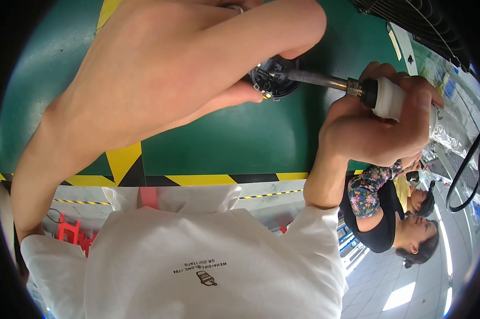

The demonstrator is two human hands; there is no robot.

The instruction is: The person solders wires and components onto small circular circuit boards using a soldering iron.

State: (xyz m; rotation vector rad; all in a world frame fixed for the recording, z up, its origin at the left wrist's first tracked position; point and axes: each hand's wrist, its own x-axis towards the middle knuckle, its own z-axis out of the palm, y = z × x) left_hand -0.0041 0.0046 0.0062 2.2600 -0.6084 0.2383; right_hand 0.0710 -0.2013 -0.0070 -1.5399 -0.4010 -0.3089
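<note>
My left hand (197, 58) reaches across the green work table, its thumb and fingers closed around a round black housing (278, 91) with small electronic parts inside. In my right hand (375, 125) is a soldering iron (325, 80), gripped by its white handle. The iron lies almost level, and its metal shaft runs left into the open face of the housing. Its very tip is hard to make out against the dark inside. My left hand and forearm hide part of the housing.
Yellow and black tape (197, 182) marks the near table edge. A black wire-grilled fan (418, 24) stands at the far right. Clear plastic bags (452, 127) and a black cable (463, 196) are at the right. Other people sit farther right, one in a flowered sleeve (365, 194).
</note>
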